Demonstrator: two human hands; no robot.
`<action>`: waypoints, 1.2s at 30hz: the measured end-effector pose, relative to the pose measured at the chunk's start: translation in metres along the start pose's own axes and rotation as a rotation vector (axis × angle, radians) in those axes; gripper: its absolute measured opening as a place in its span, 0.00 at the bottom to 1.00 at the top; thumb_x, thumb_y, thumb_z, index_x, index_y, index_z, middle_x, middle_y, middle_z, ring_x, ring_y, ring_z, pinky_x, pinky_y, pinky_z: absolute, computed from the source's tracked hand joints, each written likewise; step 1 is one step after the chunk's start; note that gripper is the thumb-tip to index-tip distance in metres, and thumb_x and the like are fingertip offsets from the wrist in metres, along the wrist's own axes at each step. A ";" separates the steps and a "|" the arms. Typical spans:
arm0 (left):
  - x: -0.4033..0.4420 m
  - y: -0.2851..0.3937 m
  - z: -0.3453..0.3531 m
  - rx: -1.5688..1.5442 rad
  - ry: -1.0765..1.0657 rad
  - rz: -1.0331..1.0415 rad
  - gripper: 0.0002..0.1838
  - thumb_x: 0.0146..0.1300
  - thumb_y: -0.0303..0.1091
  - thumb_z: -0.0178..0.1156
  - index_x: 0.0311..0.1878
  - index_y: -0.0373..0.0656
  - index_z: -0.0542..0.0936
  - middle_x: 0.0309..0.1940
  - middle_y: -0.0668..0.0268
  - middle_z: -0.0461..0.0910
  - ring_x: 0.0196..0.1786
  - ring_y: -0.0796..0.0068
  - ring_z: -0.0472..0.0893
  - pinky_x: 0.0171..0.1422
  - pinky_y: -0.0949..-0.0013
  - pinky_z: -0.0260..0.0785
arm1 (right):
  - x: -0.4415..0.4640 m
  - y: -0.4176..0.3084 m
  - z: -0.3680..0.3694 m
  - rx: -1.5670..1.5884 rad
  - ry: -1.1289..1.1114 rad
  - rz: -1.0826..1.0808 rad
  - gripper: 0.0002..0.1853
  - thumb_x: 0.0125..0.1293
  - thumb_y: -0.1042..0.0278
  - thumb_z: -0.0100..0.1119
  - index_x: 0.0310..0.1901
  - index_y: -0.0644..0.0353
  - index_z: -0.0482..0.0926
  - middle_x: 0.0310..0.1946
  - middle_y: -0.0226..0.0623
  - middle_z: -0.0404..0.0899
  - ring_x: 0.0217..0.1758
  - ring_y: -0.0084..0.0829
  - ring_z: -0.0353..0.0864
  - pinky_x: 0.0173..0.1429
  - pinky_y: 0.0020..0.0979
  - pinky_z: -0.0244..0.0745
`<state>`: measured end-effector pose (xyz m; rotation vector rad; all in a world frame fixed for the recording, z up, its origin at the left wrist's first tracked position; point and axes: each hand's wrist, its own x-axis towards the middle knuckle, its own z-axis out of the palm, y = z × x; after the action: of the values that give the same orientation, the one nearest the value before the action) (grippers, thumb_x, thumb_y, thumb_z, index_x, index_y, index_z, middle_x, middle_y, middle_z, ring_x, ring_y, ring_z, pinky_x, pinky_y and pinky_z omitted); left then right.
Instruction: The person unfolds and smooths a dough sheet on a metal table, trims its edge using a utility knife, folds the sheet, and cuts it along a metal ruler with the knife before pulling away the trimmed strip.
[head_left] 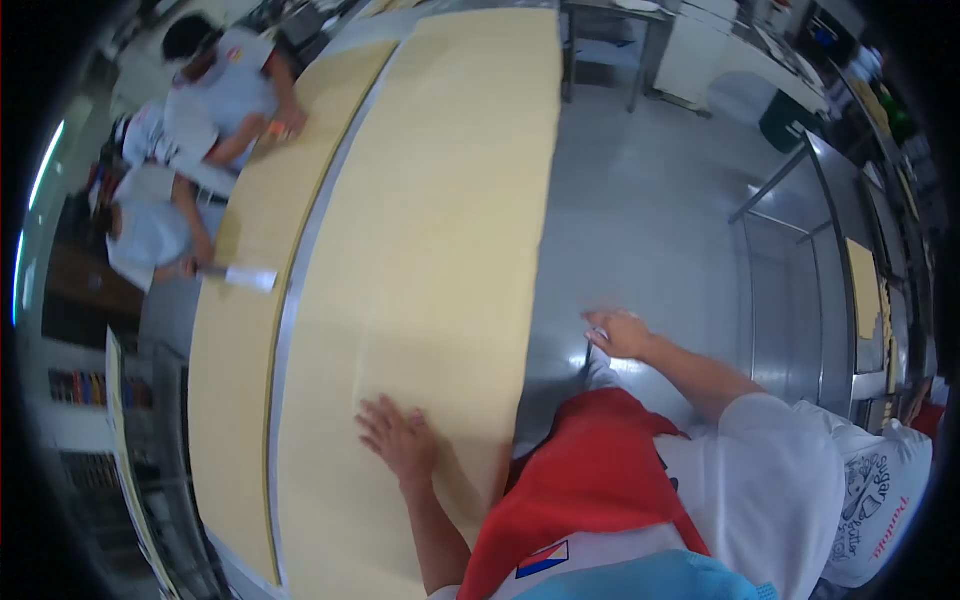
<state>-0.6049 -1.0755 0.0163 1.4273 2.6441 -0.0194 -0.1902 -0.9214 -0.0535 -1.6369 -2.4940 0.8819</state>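
Showing the head camera's view down a metal worktable [315, 215]: a broad, pale-yellow dough sheet [440, 210] lies flat before the wearer, apparently lengthwise to fit, with a narrower dough sheet [262, 205] alongside. The left hand [398, 440], empty and fingers spread, is over the near part, as if to steady it. The right hand [620, 333] is out past the table edge, too blurred to tell whether it holds anything. Opposite, a co-worker [155, 225] grips a broad-bladed tool [250, 278]. Beyond stands a green bin [790, 122], contents hidden

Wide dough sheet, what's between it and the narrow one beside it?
The head view shows a narrow strip of bare greyish tabletop between the wide dough sheet and the narrow dough sheet, with nothing seen lying on it.
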 end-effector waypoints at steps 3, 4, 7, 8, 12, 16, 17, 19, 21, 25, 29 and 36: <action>0.051 0.120 0.005 0.010 0.036 0.228 0.39 0.77 0.55 0.43 0.81 0.39 0.53 0.83 0.45 0.43 0.84 0.38 0.41 0.81 0.30 0.33 | -0.004 0.061 -0.030 0.035 -0.056 0.191 0.14 0.73 0.55 0.55 0.49 0.54 0.84 0.45 0.46 0.86 0.50 0.53 0.85 0.55 0.52 0.79; 0.066 0.157 0.007 -0.001 0.070 0.255 0.39 0.76 0.56 0.44 0.81 0.39 0.54 0.82 0.44 0.44 0.83 0.35 0.42 0.80 0.27 0.35 | -0.001 0.081 -0.028 0.182 0.142 0.231 0.12 0.73 0.57 0.56 0.46 0.54 0.84 0.40 0.45 0.86 0.47 0.54 0.85 0.53 0.52 0.79; 0.118 0.243 -0.001 0.091 0.088 0.246 0.39 0.77 0.57 0.43 0.81 0.43 0.54 0.83 0.46 0.45 0.83 0.36 0.43 0.79 0.25 0.38 | 0.012 0.130 -0.054 0.387 0.300 0.327 0.12 0.71 0.61 0.58 0.50 0.55 0.82 0.45 0.46 0.86 0.50 0.54 0.84 0.55 0.50 0.79; 0.137 0.264 -0.004 0.094 0.077 0.260 0.39 0.77 0.57 0.43 0.81 0.43 0.54 0.83 0.46 0.45 0.83 0.36 0.43 0.79 0.25 0.38 | 0.021 0.143 -0.067 0.398 0.293 0.264 0.15 0.71 0.61 0.59 0.55 0.56 0.80 0.52 0.48 0.83 0.54 0.53 0.82 0.59 0.50 0.77; 0.215 0.310 -0.012 0.110 0.076 0.052 0.40 0.76 0.62 0.42 0.83 0.50 0.53 0.84 0.56 0.45 0.84 0.39 0.43 0.78 0.23 0.40 | 0.066 0.176 -0.116 0.295 0.241 0.219 0.28 0.69 0.62 0.62 0.68 0.61 0.71 0.65 0.51 0.73 0.62 0.51 0.78 0.69 0.48 0.70; 0.280 0.335 -0.021 0.063 0.064 -0.098 0.40 0.76 0.63 0.40 0.83 0.51 0.52 0.84 0.57 0.44 0.84 0.40 0.43 0.78 0.23 0.39 | 0.134 0.196 -0.201 0.403 0.171 0.103 0.29 0.68 0.61 0.63 0.69 0.61 0.71 0.64 0.52 0.75 0.59 0.51 0.80 0.70 0.48 0.69; 0.293 0.342 -0.023 0.059 0.063 -0.144 0.40 0.76 0.63 0.40 0.83 0.51 0.51 0.84 0.57 0.44 0.84 0.40 0.42 0.78 0.23 0.38 | 0.155 0.206 -0.218 0.415 0.145 0.032 0.27 0.67 0.61 0.63 0.65 0.61 0.74 0.61 0.52 0.77 0.56 0.51 0.81 0.67 0.48 0.71; 0.317 0.352 -0.022 0.052 0.072 -0.186 0.40 0.76 0.63 0.40 0.83 0.50 0.52 0.84 0.57 0.44 0.84 0.40 0.42 0.78 0.23 0.38 | 0.203 0.232 -0.251 0.405 0.112 -0.041 0.24 0.67 0.61 0.64 0.62 0.62 0.76 0.59 0.52 0.78 0.53 0.51 0.82 0.63 0.47 0.74; 0.341 0.374 -0.019 0.052 0.065 -0.223 0.40 0.76 0.62 0.40 0.83 0.50 0.52 0.84 0.57 0.44 0.84 0.40 0.42 0.78 0.23 0.37 | 0.255 0.263 -0.278 0.327 0.108 0.027 0.18 0.67 0.60 0.64 0.54 0.61 0.80 0.53 0.50 0.82 0.46 0.50 0.84 0.53 0.46 0.77; 0.383 0.432 -0.034 0.110 0.032 -0.179 0.41 0.76 0.62 0.43 0.83 0.48 0.52 0.84 0.57 0.44 0.84 0.39 0.43 0.79 0.24 0.36 | 0.320 0.310 -0.342 0.266 0.178 0.152 0.13 0.68 0.61 0.63 0.47 0.61 0.80 0.45 0.47 0.84 0.41 0.47 0.85 0.46 0.45 0.78; 0.472 0.487 -0.022 0.094 0.093 -0.176 0.42 0.74 0.63 0.45 0.82 0.48 0.55 0.84 0.56 0.45 0.83 0.38 0.44 0.78 0.24 0.37 | 0.351 0.369 -0.376 0.308 0.258 0.121 0.15 0.68 0.61 0.63 0.51 0.59 0.82 0.42 0.46 0.85 0.40 0.43 0.85 0.47 0.42 0.79; 0.622 0.674 -0.034 0.109 0.110 0.123 0.41 0.73 0.67 0.42 0.82 0.55 0.57 0.83 0.55 0.49 0.83 0.36 0.46 0.78 0.23 0.34 | 0.446 0.471 -0.445 0.226 0.269 0.277 0.17 0.69 0.62 0.62 0.55 0.59 0.82 0.41 0.48 0.86 0.40 0.43 0.86 0.47 0.41 0.80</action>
<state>-0.3844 -0.1850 0.0080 1.6692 2.6731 -0.0751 0.1481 -0.2115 -0.0238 -1.9023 -1.9493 0.8605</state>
